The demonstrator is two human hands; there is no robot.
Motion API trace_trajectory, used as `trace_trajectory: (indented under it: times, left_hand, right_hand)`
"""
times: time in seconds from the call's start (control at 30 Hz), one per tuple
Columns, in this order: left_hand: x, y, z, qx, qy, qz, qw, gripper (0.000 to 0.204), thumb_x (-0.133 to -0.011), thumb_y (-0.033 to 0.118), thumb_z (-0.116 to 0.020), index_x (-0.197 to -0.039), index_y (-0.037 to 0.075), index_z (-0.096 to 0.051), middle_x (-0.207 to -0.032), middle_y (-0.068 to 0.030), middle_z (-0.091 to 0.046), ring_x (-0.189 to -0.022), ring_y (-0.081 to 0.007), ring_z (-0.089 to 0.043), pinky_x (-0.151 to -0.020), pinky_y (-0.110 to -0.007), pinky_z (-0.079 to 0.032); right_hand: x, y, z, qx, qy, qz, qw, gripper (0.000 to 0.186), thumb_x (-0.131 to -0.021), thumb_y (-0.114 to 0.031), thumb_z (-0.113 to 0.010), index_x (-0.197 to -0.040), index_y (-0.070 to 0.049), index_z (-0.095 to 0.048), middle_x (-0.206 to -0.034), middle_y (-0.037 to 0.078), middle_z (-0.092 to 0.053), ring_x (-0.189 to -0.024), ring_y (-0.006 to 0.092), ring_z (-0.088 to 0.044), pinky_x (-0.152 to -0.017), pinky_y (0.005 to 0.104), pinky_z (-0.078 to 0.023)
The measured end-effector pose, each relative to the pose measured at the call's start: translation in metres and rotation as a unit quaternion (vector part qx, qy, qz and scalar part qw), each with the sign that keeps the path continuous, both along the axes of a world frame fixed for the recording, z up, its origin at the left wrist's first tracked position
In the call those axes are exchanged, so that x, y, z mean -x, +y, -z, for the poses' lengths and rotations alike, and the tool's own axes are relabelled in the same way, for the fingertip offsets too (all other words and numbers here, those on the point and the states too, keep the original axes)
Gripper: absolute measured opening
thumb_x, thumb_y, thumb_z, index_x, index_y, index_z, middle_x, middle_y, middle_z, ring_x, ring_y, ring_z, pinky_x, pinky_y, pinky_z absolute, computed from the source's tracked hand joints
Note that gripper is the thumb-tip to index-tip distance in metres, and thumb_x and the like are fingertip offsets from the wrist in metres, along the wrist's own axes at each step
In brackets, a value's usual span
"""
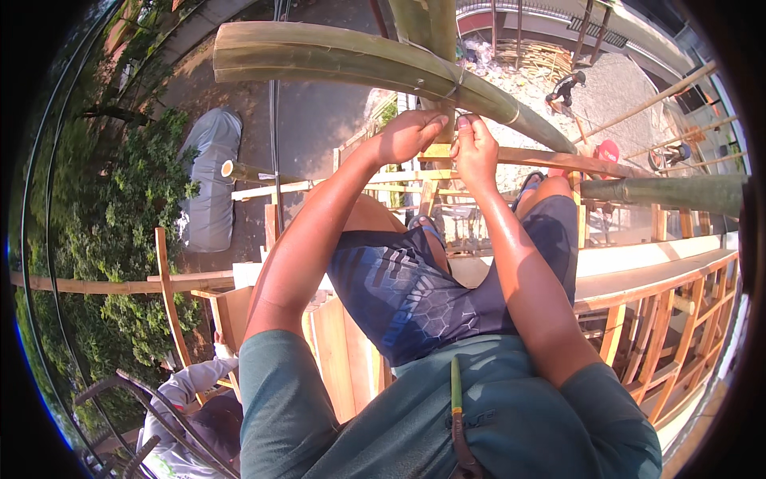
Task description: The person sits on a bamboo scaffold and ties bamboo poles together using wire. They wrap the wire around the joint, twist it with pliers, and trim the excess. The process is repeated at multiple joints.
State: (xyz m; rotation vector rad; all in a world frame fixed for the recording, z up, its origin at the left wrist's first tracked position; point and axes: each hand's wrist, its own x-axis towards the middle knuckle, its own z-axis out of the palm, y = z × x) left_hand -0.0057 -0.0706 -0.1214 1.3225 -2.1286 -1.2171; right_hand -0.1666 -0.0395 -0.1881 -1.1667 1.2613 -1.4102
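Both hands are raised at a joint where a horizontal green bamboo pole (335, 52) crosses an upright one (423, 24), with a thin tie (456, 84) round it. My left hand (407, 137) is pinched at the upright, just below the horizontal pole. My right hand (476, 156) is closed beside it, thumb up. What they grip is too small to make out clearly. A wooden batten (542, 157) runs behind my right hand. A green-handled tool (457, 415) hangs at my waist.
I sit high on timber framing (638, 335) above a paved yard (311, 128). Another bamboo pole (654, 190) extends right. A co-worker (191, 399) is lower left near black cables; others (565, 88) work below. Trees (112, 199) and a covered vehicle (207, 176) are left.
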Motion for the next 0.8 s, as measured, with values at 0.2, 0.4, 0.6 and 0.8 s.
trace_trajectory:
  times: [0.2, 0.4, 0.6, 0.8]
  left_hand:
    - [-0.005, 0.0, 0.012, -0.009, 0.068, 0.017, 0.997, 0.039, -0.104, 0.03, -0.041, -0.085, 0.0, -0.056, -0.06, -0.0061, -0.051, -0.056, -0.0168, -0.048, -0.059, -0.036, -0.042]
    - [0.029, 0.028, 0.004, -0.18, 0.226, -0.189, 0.939, 0.04, -0.105, 0.03, -0.038, -0.075, 0.007, -0.052, -0.061, -0.0037, -0.052, -0.048, -0.0099, -0.042, -0.043, -0.025, -0.031]
    - [0.08, 0.037, 0.03, -0.312, 0.499, -0.334, 0.736, 0.041, -0.108, 0.033, -0.029, -0.115, 0.0, -0.054, -0.073, -0.0134, -0.061, -0.048, -0.0168, -0.056, -0.044, -0.026, -0.049]
    - [0.093, 0.051, 0.008, -0.322, 0.389, -0.277, 0.817, 0.049, -0.108, 0.035, -0.03, -0.107, -0.006, -0.058, -0.08, -0.0182, -0.067, -0.053, -0.0239, -0.065, -0.047, -0.033, -0.059]
  right_hand:
    - [-0.017, -0.011, 0.014, 0.013, 0.035, 0.052, 0.998, 0.025, -0.103, -0.022, -0.052, -0.097, 0.0, -0.063, -0.06, 0.004, -0.055, -0.05, 0.0106, -0.051, -0.049, 0.0306, -0.041]
    - [-0.044, -0.027, 0.049, -0.11, -0.42, -0.103, 0.895, 0.021, -0.105, -0.021, -0.041, -0.101, -0.009, -0.058, -0.067, -0.001, -0.055, -0.048, 0.0097, -0.047, -0.049, 0.0264, -0.045]
    - [-0.053, -0.007, 0.036, -0.081, -0.673, -0.501, 0.538, 0.027, -0.105, -0.032, -0.041, -0.101, -0.01, -0.055, -0.079, 0.001, -0.058, -0.059, 0.0095, -0.053, -0.055, 0.0271, -0.047]
    - [-0.008, 0.005, 0.028, -0.224, -0.484, -0.53, 0.659, 0.026, -0.103, -0.027, -0.044, -0.104, -0.006, -0.059, -0.086, 0.004, -0.063, -0.073, 0.0141, -0.058, -0.068, 0.0286, -0.048]
